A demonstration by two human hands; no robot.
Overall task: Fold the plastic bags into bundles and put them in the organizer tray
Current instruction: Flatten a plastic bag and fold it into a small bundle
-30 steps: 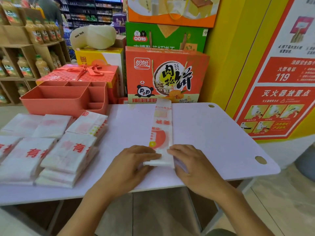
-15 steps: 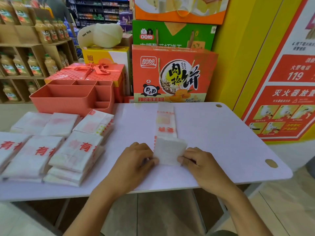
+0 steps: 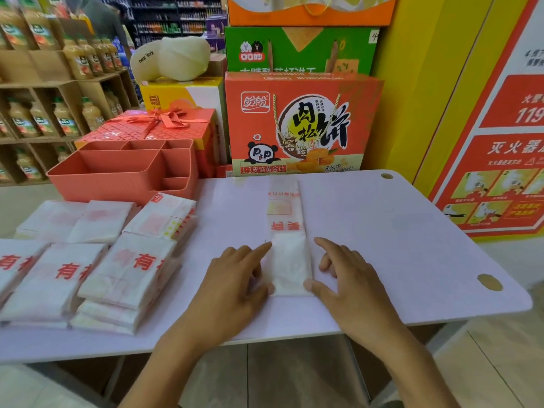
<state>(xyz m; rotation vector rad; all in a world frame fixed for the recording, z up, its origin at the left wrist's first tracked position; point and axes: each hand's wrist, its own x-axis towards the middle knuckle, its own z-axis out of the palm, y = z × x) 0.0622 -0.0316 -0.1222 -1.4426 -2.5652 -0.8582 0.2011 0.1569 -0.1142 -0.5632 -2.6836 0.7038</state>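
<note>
- White plastic bag (image 3: 290, 260), red print, folded into a long narrow strip; lies flat at the centre of the frame, running from the middle of the table towards its far edge. The near end is doubled back over the strip as a plain white flap.
- Left hand (image 3: 232, 287), lower centre: index finger straight, tip on the flap's left edge; thumb at its near left corner; fingers spread and relaxed, gripping nothing.
- Right hand (image 3: 350, 287), lower centre-right: thumb tip against the flap's near right corner; index finger extended just beside the right edge; remaining fingers loosely bent, gripping nothing.
- Organizer tray (image 3: 123, 184), coral plastic, several compartments; left of centre at the table's far side, well apart from the strip.
- Stacks of plastic bags (image 3: 126, 269), folded flat, red characters; left of frame, in front of the tray.
- Table (image 3: 382, 245), pale lilac top, rounded corners.
- Orange cake carton (image 3: 300, 125), panda logo, behind the strip; green carton (image 3: 300, 51) above it.
- Red gift box (image 3: 153, 125), ribboned, behind the tray.
- Cream cap (image 3: 170, 58), marked "new York", upper centre-left.
- Shelved drink bottles (image 3: 38, 113), upper left.
- Fire-safety poster (image 3: 506, 172), right edge.
</note>
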